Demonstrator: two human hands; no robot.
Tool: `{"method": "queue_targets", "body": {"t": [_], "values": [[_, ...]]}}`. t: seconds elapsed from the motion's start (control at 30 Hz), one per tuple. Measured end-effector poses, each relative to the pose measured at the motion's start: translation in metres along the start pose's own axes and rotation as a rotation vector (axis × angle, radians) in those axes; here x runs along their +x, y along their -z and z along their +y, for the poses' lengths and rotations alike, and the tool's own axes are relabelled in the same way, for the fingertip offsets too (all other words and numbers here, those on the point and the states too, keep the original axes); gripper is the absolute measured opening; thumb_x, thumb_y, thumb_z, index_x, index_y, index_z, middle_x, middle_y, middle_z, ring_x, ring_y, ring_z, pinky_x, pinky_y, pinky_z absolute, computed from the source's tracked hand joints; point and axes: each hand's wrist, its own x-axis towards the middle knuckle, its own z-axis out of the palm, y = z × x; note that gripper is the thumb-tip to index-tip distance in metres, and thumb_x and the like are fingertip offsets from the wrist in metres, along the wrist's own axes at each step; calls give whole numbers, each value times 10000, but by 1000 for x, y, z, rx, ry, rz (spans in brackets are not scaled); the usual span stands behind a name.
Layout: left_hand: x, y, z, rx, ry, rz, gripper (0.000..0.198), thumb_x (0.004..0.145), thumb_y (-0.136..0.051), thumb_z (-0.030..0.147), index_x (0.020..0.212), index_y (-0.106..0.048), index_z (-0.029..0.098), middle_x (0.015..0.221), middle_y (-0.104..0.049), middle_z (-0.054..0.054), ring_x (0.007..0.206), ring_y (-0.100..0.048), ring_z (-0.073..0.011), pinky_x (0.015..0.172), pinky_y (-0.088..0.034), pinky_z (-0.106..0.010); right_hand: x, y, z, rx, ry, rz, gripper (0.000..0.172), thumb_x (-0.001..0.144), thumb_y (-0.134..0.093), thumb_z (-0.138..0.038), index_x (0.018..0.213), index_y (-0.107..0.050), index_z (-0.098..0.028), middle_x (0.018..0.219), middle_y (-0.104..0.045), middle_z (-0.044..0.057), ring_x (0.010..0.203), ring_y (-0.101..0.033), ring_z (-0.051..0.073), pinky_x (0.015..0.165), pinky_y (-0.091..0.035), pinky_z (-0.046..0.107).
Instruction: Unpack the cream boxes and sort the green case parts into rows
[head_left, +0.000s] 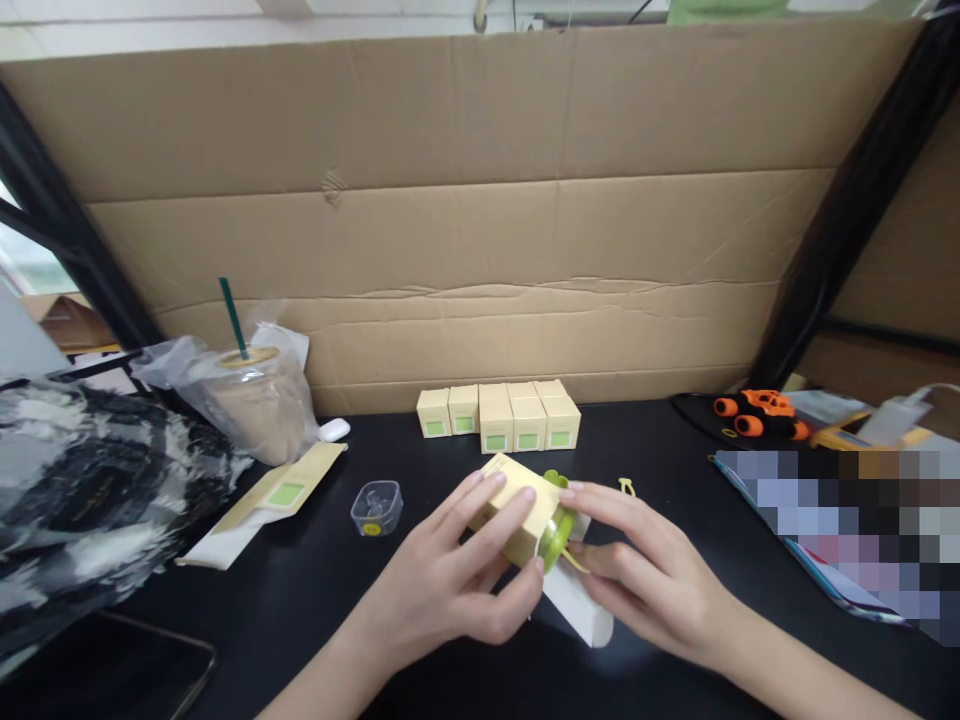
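My left hand (469, 575) is closed around a pale yellow carton (521, 490), tilted above the black table. A white flap (581, 605) hangs from the carton's lower side. At its right end sits a round green item (556, 535) with a clear part and a yellow-green strip; its exact kind I cannot make out. My right hand (652, 575) grips this green item at the carton's mouth, fingers closed on it. Behind the hands, several small yellow boxes (496, 420) with green labels stand in a row.
To the left are a clear plastic cup (377, 508), a flattened carton (285, 490), a bagged drink (262, 400), a white earbud case (334, 430) and a phone (112, 665). An orange toy car (761, 412) lies at the right. Cardboard (450, 240) walls the back.
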Motion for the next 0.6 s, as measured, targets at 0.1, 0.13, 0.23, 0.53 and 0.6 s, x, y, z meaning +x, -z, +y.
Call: {"method": "queue_targets", "body": {"t": [0.1, 0.13, 0.23, 0.53, 0.6], "values": [[0, 1, 0, -5, 2, -5, 363, 689, -643, -20, 966, -526, 185, 1189, -547, -118, 1212, -484, -300, 914, -529, -502, -1, -1, 1, 37, 52, -22, 85, 869, -516, -59, 847, -568, -123, 1216, -581, 226, 1227, -490, 273, 887, -533, 380], [0, 1, -1, -7, 2, -4, 362, 691, -640, -23, 965, -527, 186, 1183, -551, -117, 1211, -486, -299, 917, -526, -503, -1, -1, 1, 44, 65, -28, 79, 871, -519, -59, 856, -566, -122, 1218, -585, 229, 1239, -481, 275, 892, -531, 387], [-1, 4, -2, 1, 22, -22, 291, 723, -606, -18, 926, -536, 179, 1150, -574, -119, 1197, -497, -288, 927, -520, -500, -2, -1, 2, 51, 76, -38, 79, 874, -525, -56, 895, -560, -123, 1188, -619, 220, 1226, -498, 266, 901, -527, 411], [-1, 5, -3, 12, 43, -12, 252, 748, -584, 17, 918, -532, 195, 1135, -618, -98, 1204, -498, -252, 948, -507, -453, -2, -1, 2, 53, 28, 7, 72, 882, -525, -93, 894, -568, -149, 1149, -657, 167, 1178, -549, 234, 872, -545, 372], [-2, 4, 1, 14, 47, 42, 246, 750, -587, 61, 930, -545, 223, 1129, -640, -54, 1219, -486, -208, 1031, -434, -435, -4, -2, 2, 26, 49, 22, 87, 882, -526, -104, 891, -592, -162, 1125, -676, 137, 1171, -557, 220, 873, -548, 342]]}}
